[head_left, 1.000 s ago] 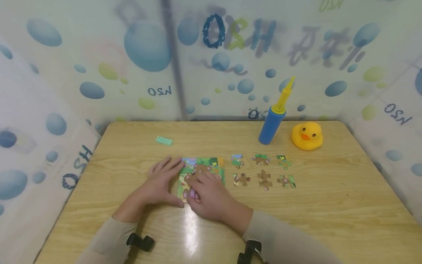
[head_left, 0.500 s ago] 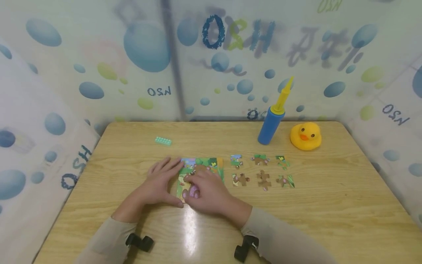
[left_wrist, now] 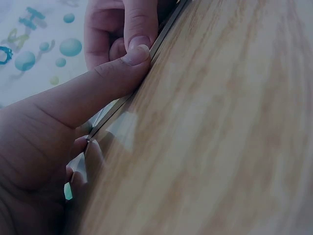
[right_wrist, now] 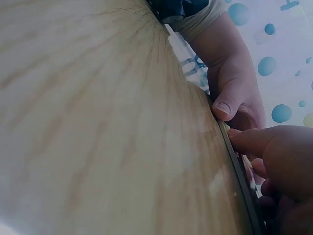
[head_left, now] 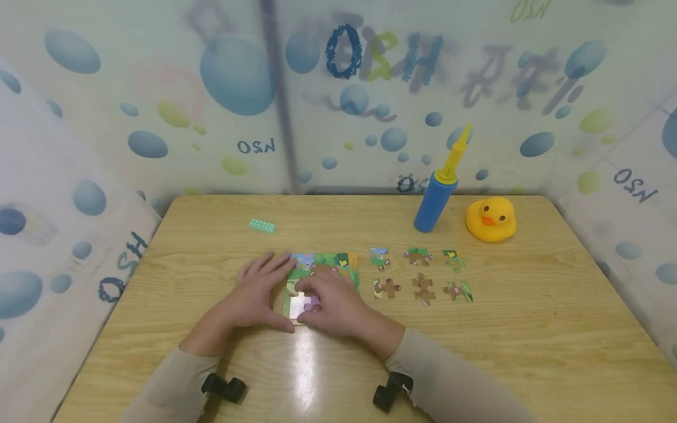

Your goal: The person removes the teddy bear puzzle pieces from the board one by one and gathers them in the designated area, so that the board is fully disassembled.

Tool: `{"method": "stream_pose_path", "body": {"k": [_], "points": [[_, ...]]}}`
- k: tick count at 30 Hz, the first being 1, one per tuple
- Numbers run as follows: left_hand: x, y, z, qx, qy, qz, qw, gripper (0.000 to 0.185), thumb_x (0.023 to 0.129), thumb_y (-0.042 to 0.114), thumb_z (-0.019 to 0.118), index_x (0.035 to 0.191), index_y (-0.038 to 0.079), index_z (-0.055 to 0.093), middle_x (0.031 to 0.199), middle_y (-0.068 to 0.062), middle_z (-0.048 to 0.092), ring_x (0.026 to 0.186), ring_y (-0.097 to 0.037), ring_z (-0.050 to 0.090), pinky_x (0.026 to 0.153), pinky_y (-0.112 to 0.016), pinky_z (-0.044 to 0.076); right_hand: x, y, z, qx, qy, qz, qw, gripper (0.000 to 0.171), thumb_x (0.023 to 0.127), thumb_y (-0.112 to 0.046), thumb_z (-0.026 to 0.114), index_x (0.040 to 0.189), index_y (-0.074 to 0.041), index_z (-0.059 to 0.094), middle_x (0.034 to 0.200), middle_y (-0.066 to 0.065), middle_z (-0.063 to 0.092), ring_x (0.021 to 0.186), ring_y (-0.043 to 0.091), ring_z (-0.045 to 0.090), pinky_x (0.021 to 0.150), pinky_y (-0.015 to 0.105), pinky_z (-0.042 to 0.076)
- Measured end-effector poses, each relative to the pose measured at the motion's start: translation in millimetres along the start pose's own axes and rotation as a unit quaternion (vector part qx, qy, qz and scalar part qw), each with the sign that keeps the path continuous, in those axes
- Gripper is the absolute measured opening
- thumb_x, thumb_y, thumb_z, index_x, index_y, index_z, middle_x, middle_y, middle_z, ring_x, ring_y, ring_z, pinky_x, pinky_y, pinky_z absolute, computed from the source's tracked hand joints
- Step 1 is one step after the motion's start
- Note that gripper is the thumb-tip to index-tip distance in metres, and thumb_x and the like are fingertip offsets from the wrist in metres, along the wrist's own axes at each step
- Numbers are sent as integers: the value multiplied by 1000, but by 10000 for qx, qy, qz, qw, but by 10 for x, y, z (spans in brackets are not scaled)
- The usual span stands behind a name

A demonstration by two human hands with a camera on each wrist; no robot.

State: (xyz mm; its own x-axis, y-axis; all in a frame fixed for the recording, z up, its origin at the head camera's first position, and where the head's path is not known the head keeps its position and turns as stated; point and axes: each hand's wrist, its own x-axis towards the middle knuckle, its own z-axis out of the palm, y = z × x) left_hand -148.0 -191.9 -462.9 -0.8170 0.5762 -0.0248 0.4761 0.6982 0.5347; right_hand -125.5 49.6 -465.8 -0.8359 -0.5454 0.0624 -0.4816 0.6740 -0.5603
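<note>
A colourful picture puzzle board [head_left: 338, 261] lies mid-table. My left hand [head_left: 259, 291] rests flat along the board's left side, fingers straight, thumb [left_wrist: 112, 83] against the thin front edge [left_wrist: 122, 105]. My right hand [head_left: 330, 302] lies over the board's lower left. Its bent fingers press down beside a pink and white piece [head_left: 301, 304], and one fingertip [right_wrist: 244, 139] touches the board rim [right_wrist: 237, 166]. Whether it pinches that piece is hidden. Several loose pieces [head_left: 424, 288] lie in two rows right of the board.
A blue pump with a yellow nozzle [head_left: 436, 202] and a yellow rubber duck [head_left: 491, 218] stand at the back right. A small teal brick [head_left: 262, 225] lies back left. The wooden table [head_left: 529, 329] is walled by bubble-print panels on three sides.
My right hand has slid a little left and toward me over the board's lower-left corner, uncovering more of the upper picture. The left hand has stayed put.
</note>
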Motion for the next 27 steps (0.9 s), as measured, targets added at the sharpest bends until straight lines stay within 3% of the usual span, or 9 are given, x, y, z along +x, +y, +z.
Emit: {"method": "stream_pose_path", "body": {"k": [4, 6, 10, 15, 19, 24, 27], "points": [[-3, -8, 5, 8, -6, -13, 10000, 140, 60, 73, 93, 169, 10, 32, 176, -12, 23, 160, -49, 7, 120, -74, 1, 0, 8, 11, 171, 161, -72, 9997, 47, 90, -38, 82, 132, -18, 72, 123, -6, 64, 124, 15, 57, 123, 55, 29], [-2, -11, 9, 17, -7, -17, 10000, 140, 60, 73, 93, 169, 10, 32, 176, -11, 23, 160, -49, 7, 120, -74, 0, -7, 5, 7, 240, 232, -113, 9994, 46, 91, -38, 81, 131, -18, 72, 111, -8, 59, 108, 11, 56, 119, 54, 33], [1, -11, 7, -3, 2, -21, 10000, 140, 60, 72, 94, 169, 10, 32, 176, -11, 23, 160, -49, 7, 120, -74, 0, -15, -2, -7, 274, 282, -139, 9991, 46, 89, -31, 80, 132, -18, 72, 102, -10, 55, 99, 9, 53, 109, 49, 41], [7, 3, -8, 8, 1, -17, 10000, 139, 60, 70, 95, 168, 9, 33, 176, -12, 24, 160, -49, 7, 120, -74, 1, -10, 5, -12, 308, 215, -20, 9993, 49, 83, -16, 68, 132, -18, 73, 106, -9, 57, 103, 10, 54, 104, 47, 41], [9, 10, -16, 17, -2, -27, 10000, 140, 59, 70, 95, 168, 9, 33, 176, -12, 24, 160, -49, 8, 121, -73, 0, -14, 9, -34, 238, 54, -21, 9997, 53, 83, -15, 71, 136, -18, 71, 123, -5, 59, 121, 16, 54, 112, 52, 38], [9, 3, -6, 12, -14, -46, 10000, 140, 58, 70, 95, 168, 10, 33, 176, -12, 23, 160, -49, 7, 121, -73, -1, -6, 51, -44, 400, 40, -193, 9990, 53, 83, -18, 79, 136, -18, 70, 110, -2, 59, 111, 18, 57, 115, 50, 38], [9, -8, 4, 30, -10, -37, 10000, 140, 58, 71, 95, 168, 10, 33, 176, -11, 23, 160, -49, 7, 121, -73, -1, -9, 76, -49, 570, 133, -341, 9977, 54, 81, -15, 80, 133, -17, 70, 113, -2, 61, 110, 17, 56, 114, 49, 39]]}}
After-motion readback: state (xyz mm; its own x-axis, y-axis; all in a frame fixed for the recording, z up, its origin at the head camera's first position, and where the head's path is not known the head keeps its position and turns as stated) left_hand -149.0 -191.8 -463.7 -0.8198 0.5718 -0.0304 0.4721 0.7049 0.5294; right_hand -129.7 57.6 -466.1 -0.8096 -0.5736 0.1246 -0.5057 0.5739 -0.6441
